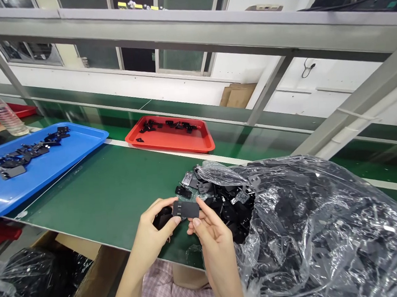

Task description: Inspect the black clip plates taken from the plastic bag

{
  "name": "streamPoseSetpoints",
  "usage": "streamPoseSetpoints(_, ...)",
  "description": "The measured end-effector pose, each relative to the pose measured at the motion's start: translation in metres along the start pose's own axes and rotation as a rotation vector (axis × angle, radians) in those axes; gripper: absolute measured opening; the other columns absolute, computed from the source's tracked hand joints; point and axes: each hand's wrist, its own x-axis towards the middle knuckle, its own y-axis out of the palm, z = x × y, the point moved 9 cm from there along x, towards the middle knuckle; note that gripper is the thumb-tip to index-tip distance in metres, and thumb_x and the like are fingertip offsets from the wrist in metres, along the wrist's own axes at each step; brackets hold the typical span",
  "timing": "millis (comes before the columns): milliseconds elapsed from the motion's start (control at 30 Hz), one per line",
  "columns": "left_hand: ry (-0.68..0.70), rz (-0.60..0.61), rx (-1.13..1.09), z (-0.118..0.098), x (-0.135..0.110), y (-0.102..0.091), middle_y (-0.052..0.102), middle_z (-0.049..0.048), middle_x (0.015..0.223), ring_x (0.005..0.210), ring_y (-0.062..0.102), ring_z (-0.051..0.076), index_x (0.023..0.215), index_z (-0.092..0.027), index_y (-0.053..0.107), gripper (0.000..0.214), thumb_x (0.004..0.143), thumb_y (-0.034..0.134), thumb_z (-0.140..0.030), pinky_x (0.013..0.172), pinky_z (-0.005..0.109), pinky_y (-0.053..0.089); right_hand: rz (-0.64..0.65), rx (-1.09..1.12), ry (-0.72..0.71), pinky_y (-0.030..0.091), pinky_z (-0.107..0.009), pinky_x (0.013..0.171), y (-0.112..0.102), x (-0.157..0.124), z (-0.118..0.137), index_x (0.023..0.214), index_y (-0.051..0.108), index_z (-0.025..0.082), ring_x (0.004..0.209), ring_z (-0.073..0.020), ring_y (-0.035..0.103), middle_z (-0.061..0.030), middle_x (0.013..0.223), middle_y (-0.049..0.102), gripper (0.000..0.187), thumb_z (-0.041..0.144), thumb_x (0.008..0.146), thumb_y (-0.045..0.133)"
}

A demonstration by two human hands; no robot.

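Head view: both hands pinch a flat black plastic part (186, 209) above the near edge of the green table (107, 193). Left hand (153, 235) grips its left end, also cupping other black pieces; right hand (211, 232) grips its right end with fingertips. The part's long axis runs left to right, broad face toward the camera. Just beside lies a clear bag (316, 231) of black parts.

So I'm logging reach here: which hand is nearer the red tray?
Left. The left hand sits below the red tray, slightly to its left; the right hand is further right, beside the plastic bag.
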Motion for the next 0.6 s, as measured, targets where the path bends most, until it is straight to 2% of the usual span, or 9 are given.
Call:
streamPoseSetpoints(367, -0.006, 0.015, 0.018, 0.001, -0.004, 0.001, 0.050, -0.0021, 0.090, 0.060, 0.047, -0.002, 0.103, -0.031, 0.053, 0.043, 0.064, 0.057, -0.050, 0.045, 0.009, 0.040, -0.017, 0.041, 0.037, 0.044, -0.020, 0.069, 0.001, -0.003, 0.003, 0.130, 0.038, 0.012, 0.075, -0.0080, 0.049, -0.0045, 0.090, 0.048, 0.066, 0.037, 0.073, 0.062)
streamPoseSetpoints(467, 0.059, -0.008, 0.084, -0.007, -0.004, -0.004, 0.051, -0.0037, 0.095, 0.074, 0.051, -0.002, 0.099, -0.031, 0.055, 0.037, 0.066, 0.057, -0.046, 0.054, 0.004, 0.042, -0.014, 0.022, 0.029, 0.044, -0.020, 0.069, 0.000, -0.001, 0.002, 0.130, 0.037, 0.012, 0.077, -0.0081, 0.049, -0.0052, 0.092, 0.049, 0.068, 0.039, 0.073, 0.062)
streamPoseSetpoints(567, 0.190, -0.070, 0.153, -0.031, 0.021, -0.014, 0.055, -0.0054, 0.093, 0.082, 0.051, -0.005, 0.092, -0.029, 0.060, 0.027, 0.066, 0.060, -0.038, 0.070, -0.002, 0.040, -0.078, 0.021, -0.005, 0.043, -0.019, 0.072, -0.011, 0.003, 0.001, 0.131, 0.036, 0.013, 0.077, -0.0077, 0.048, -0.0057, 0.096, 0.050, 0.069, 0.042, 0.073, 0.061)
streamPoseSetpoints(600, 0.206, -0.077, 0.131, -0.039, 0.038, -0.017, 0.055, -0.0047, 0.089, 0.074, 0.051, -0.004, 0.092, -0.028, 0.060, 0.029, 0.064, 0.061, -0.038, 0.062, 0.000, 0.039, -0.102, 0.024, -0.016, 0.043, -0.019, 0.073, -0.015, 0.004, 0.001, 0.130, 0.037, 0.014, 0.076, -0.0074, 0.047, -0.0054, 0.097, 0.050, 0.069, 0.043, 0.073, 0.061)
